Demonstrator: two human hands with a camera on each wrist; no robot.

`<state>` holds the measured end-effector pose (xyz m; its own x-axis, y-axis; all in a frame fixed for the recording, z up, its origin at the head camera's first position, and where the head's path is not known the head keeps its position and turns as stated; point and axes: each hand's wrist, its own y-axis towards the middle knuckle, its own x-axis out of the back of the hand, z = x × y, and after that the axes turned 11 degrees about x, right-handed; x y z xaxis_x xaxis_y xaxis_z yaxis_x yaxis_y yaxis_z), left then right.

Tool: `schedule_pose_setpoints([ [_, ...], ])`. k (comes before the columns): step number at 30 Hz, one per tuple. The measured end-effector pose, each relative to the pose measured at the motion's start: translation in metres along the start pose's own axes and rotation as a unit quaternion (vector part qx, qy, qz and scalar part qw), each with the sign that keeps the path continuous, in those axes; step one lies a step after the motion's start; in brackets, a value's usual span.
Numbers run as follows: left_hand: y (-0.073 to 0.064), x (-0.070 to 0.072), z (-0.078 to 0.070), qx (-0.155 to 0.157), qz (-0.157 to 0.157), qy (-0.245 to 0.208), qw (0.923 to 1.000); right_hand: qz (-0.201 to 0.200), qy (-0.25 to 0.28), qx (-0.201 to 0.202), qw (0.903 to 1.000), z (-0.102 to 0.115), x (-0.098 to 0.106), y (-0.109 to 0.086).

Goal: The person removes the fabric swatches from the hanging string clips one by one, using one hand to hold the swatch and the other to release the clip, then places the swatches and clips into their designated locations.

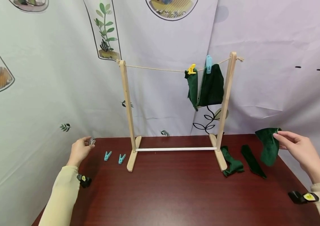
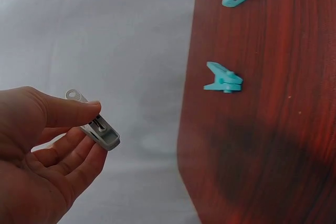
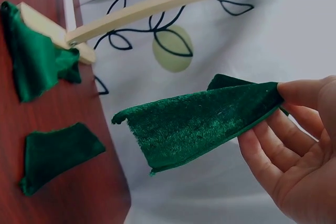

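Observation:
My left hand [image 1: 80, 150] pinches a grey clothespin [image 2: 105, 132] between thumb and fingers, above the table's far left edge. Two turquoise clothespins [image 1: 107, 156] lie on the table to its right. At the far right, my right hand [image 1: 298, 149] pinches a piece of dark green velvety cloth [image 3: 194, 124] by one end, and the rest droops down. Two more green cloth pieces [image 1: 252, 161] lie on the table left of that hand. On the string [image 1: 154, 68] hang other green cloths [image 1: 212, 88], held by a yellow clothespin [image 1: 191, 69] and a blue clothespin [image 1: 209, 64].
A wooden drying rack [image 1: 127, 103] stands at the back of the dark red-brown table [image 1: 171, 188]; a white bar [image 1: 176, 149] joins its feet. One loose cloth piece touches its right foot [image 1: 219, 157]. Behind it hangs a pale printed curtain [image 1: 162, 103].

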<state>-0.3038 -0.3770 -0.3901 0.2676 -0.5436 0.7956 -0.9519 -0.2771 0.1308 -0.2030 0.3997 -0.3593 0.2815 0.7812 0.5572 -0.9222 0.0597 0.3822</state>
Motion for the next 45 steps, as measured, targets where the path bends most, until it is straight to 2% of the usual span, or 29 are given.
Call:
schedule_pose_setpoints([
  [5,0.005,-0.011,0.010,0.014,0.006,0.005,0.9999,0.002,-0.037,-0.017,0.9992,-0.015,-0.003,-0.003],
  [10,0.009,-0.018,0.024,0.042,0.023,0.006,0.9988,0.004,-0.060,-0.026,0.9978,-0.028,-0.003,-0.005],
  [19,0.010,-0.033,0.040,0.065,0.033,0.007,0.9973,0.036,-0.092,-0.043,0.9942,-0.053,0.000,-0.006],
  [27,0.015,-0.046,0.050,0.075,0.031,0.023,0.9965,0.095,-0.128,0.004,0.9872,-0.085,-0.003,-0.002],
  [36,0.017,-0.060,0.053,0.087,0.035,0.027,0.9952,0.034,-0.158,0.013,0.9868,-0.100,-0.017,0.004],
  [45,0.024,-0.068,0.048,0.101,0.025,0.020,0.9944,0.031,-0.184,0.041,0.9815,-0.119,-0.033,0.009],
])
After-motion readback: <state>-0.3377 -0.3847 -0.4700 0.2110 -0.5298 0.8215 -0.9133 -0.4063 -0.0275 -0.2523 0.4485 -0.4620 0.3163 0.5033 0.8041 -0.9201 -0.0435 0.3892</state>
